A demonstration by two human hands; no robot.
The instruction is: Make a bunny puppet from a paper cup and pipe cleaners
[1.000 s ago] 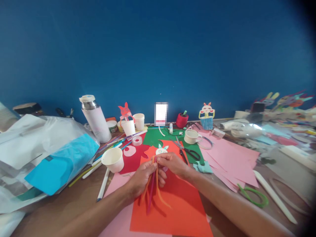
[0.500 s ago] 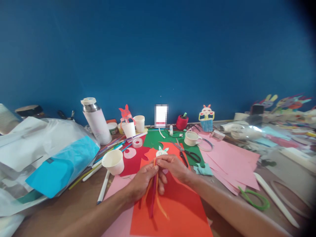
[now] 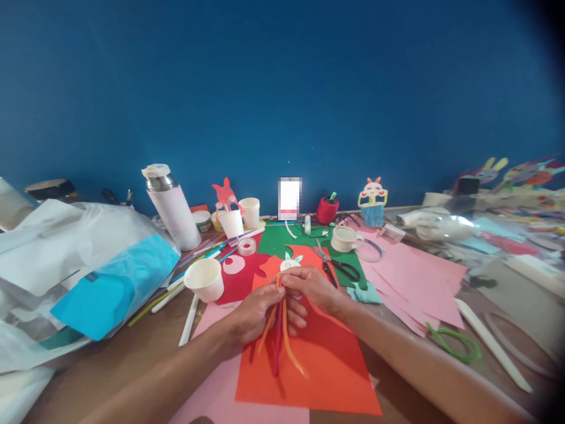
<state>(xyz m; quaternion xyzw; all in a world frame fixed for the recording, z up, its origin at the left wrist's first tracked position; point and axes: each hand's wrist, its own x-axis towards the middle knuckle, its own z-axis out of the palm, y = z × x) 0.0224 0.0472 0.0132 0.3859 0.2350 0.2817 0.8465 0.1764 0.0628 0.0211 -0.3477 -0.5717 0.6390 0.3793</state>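
Above orange paper (image 3: 326, 377), in from its near edge, pinching orange and magenta pipe cleaners (image 3: 278, 341) at the top with left hand (image 3: 256, 315) and right hand (image 3: 314, 290), likely light, soft, bendable, best held there.

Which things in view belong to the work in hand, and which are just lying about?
Apparently in the work:
orange and magenta strands, pinched by left hand and right hand
perhaps the orange sheet beneath

Seemingly just lying about:
flask
mug
tape roll
scissors, untouched now
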